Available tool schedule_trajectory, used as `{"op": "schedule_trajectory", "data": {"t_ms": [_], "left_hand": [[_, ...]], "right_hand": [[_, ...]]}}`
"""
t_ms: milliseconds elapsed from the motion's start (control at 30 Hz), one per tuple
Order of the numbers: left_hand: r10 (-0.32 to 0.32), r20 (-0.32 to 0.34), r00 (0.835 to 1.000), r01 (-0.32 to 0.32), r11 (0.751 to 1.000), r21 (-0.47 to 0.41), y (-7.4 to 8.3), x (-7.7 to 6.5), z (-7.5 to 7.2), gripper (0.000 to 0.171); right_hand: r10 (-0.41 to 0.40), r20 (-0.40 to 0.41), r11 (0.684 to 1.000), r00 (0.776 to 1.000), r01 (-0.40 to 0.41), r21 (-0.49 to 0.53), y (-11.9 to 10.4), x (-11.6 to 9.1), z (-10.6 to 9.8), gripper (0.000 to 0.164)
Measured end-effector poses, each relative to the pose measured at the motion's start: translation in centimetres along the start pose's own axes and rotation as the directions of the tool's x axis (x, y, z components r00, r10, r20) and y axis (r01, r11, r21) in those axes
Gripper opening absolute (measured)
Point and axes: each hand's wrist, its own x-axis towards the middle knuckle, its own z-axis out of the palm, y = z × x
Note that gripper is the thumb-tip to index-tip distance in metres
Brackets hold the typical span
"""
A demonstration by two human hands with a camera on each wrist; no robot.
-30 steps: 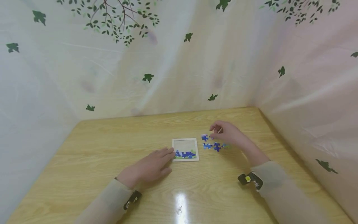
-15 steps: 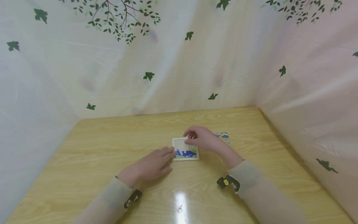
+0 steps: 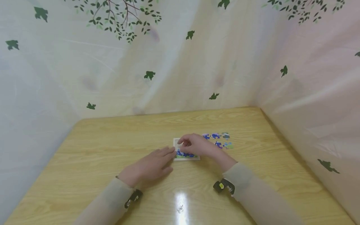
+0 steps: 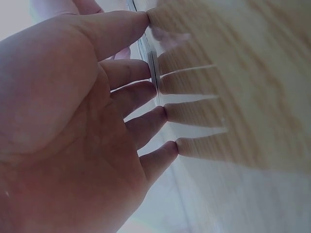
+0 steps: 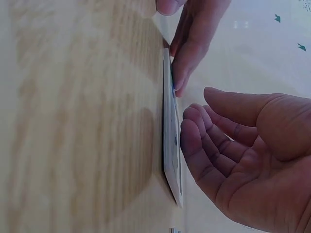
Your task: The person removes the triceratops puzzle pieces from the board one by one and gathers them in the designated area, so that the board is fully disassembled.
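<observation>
My left hand (image 3: 153, 164) lies flat by the left edge of the white puzzle frame (image 3: 186, 160), fingertips touching its side. In the left wrist view the fingers (image 4: 141, 92) reach straight to the glossy tabletop. My right hand (image 3: 195, 144) hovers over the frame with loosely bent fingers; the right wrist view shows the thumb (image 5: 233, 104) apart from the fingertips, and no piece is visible between them. Blue and green jigsaw pieces (image 3: 189, 155) fill the lower part of the frame. The right hand covers much of its upper part.
Several loose puzzle pieces (image 3: 215, 136) lie to the right of the frame, partly behind the right hand. The wooden table (image 3: 118, 134) meets a pale curtain (image 3: 168, 62) with leaf prints at the back and on the sides.
My right hand has moved left from above the loose pieces to over the frame, then lowered slightly toward it. The left hand has stayed at the frame's edge.
</observation>
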Motion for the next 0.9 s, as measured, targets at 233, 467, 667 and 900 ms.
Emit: {"op": "schedule_trajectory", "data": {"t_ms": [233,467,667,900], "left_hand": [[0.022,-0.013,1.000,-0.022,1.000,-0.012,-0.2,0.0,0.0,0.065],[0.019,0.010,1.000,-0.018,0.999,-0.049,-0.5,-0.1,-0.3,0.066],[0.034,0.024,0.999,-0.032,0.996,-0.089,-1.1,-0.1,-0.7,0.066],[0.031,0.031,0.999,-0.028,0.996,-0.085,-1.5,0.0,-0.6,0.065]], "right_hand": [[-0.004,0.018,0.999,1.000,0.005,-0.047,0.4,0.4,0.8,0.031],[-0.011,0.053,0.999,0.999,0.013,-0.041,0.4,0.2,0.8,0.031],[-0.020,0.068,0.999,0.997,0.023,-0.041,0.3,0.1,0.7,0.030],[-0.028,0.065,0.999,0.997,0.031,-0.043,0.2,0.0,0.7,0.031]]}}
